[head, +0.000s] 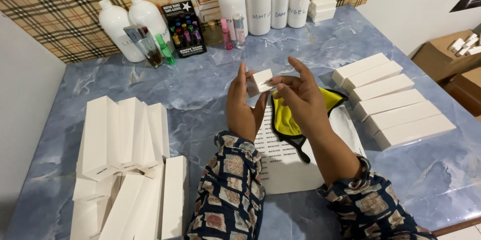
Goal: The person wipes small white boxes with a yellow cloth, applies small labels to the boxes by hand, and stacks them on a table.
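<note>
Nearest the near edge of the blue marbled tabletop (200, 77), both forearms in patterned sleeves rise toward the middle. Near left corner: a loose pile of long white cardboard cartons (128, 170), matte, rectangular, some standing on end, some lying flat, touching one another. Between the forearms lies a white paper sheet printed with rows of small labels (285, 167), and on it a yellow fabric face mask with black trim and strap (290, 120), soft and creased. Above the sheet, off the surface, the left hand (241, 110) and right hand (300, 97) together hold a small white cardboard box (259, 81). Left thumb and fingers are closed on its left end; right fingertips (278, 89) pinch its right side, with the right index finger lifted free. The box's long axis runs roughly left to right, its right end tilted slightly up and toward the far edge; a small dark print shows on the face turned to the camera. Along the right edge: a tidy row of long white cartons lying flat (388, 100), side by side, touching. At the far edge: tall white plastic bottles with caps (260, 2), smooth and cylindrical, small glass spray vials (150, 45), and a black display card of coloured vials (184, 29).
</note>
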